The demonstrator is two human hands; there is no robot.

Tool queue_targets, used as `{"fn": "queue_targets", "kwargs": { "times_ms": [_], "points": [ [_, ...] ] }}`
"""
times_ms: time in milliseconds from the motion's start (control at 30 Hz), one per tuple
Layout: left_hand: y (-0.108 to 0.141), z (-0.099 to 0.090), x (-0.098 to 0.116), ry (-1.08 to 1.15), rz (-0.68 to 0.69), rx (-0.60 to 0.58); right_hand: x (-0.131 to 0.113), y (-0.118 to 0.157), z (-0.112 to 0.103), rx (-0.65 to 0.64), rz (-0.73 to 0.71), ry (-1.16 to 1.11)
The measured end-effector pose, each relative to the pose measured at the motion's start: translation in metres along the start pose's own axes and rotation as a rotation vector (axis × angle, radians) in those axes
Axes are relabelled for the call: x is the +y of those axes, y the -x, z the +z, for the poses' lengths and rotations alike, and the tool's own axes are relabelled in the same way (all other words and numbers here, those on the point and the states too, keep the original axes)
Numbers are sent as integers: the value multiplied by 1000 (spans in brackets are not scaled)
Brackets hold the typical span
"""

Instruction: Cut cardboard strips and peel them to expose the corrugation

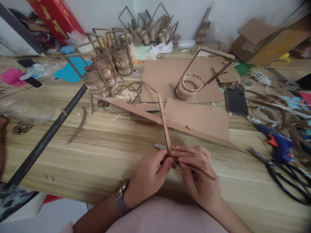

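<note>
Between the fingers of both hands is a narrow folded cardboard strip [163,121], its long part running away from me and its near end bent to the right. My left hand [154,171], with a watch on the wrist, pinches the strip near the bend. My right hand [198,165] closes on the same bend, and the strip's tail sticks out under its fingers. Just beyond the hands a long cardboard piece [206,136] lies across the table. A grey flat blade-like piece [159,146] shows partly beside my left fingers.
Small stick-sided baskets with tall cardboard handles [93,82] stand at the back left. A lone basket [189,87] stands on cardboard sheets. To the right lie a phone [236,102], a blue glue gun [277,142] and black scissors [282,174]. A dark ruler-like bar [48,136] crosses the left side.
</note>
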State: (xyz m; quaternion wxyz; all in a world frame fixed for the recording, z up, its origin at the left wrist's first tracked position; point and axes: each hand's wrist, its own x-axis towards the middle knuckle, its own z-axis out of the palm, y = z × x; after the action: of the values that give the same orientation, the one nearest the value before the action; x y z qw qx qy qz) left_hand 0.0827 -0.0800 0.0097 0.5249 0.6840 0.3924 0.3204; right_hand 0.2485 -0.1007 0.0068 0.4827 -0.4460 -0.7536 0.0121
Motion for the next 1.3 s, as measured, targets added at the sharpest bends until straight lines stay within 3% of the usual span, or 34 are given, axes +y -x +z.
{"fn": "queue_targets", "kwargs": {
  "times_ms": [400,900,1067,1300],
  "points": [
    [1,4,3,-21,4,56,-1,7,2,-37,-115,189],
    [3,3,0,-66,65,21,-1,-1,0,-3,39,150],
    [1,2,1,31,33,10,-4,-2,0,-9,-5,126],
    [2,3,0,-30,34,50,-3,0,1,-38,-56,191]
  ]
}}
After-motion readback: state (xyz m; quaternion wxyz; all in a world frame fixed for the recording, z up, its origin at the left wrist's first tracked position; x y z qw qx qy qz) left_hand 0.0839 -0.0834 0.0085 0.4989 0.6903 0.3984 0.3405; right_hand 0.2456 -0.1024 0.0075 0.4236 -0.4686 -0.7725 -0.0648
